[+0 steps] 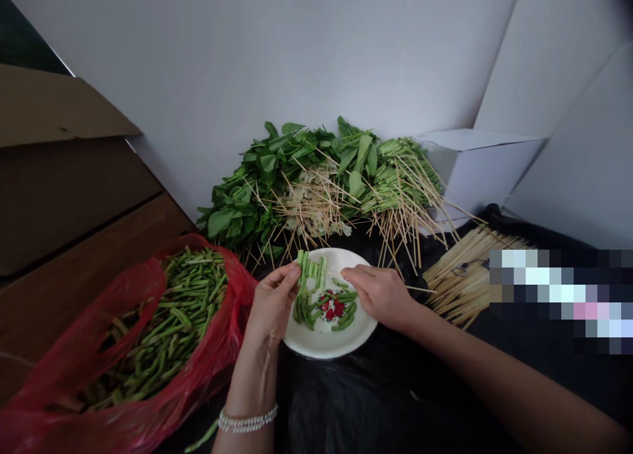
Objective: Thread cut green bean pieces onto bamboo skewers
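Note:
A white plate [324, 339] with a red flower print sits on black plastic sheeting and carries several cut green bean pieces [306, 309]. My left hand [271, 302] pinches a few bean pieces [309, 269] upright at the plate's far left rim. My right hand [378, 292] is closed on a thin bamboo skewer [418, 288] that points toward those beans.
A red plastic bag [99, 348] full of cut beans lies at the left. Finished skewers of leafy greens and beans [321, 184] are piled against the wall. Loose bamboo skewers [459, 276] lie at the right, beside a white box [475, 164]. Brown cardboard stands at far left.

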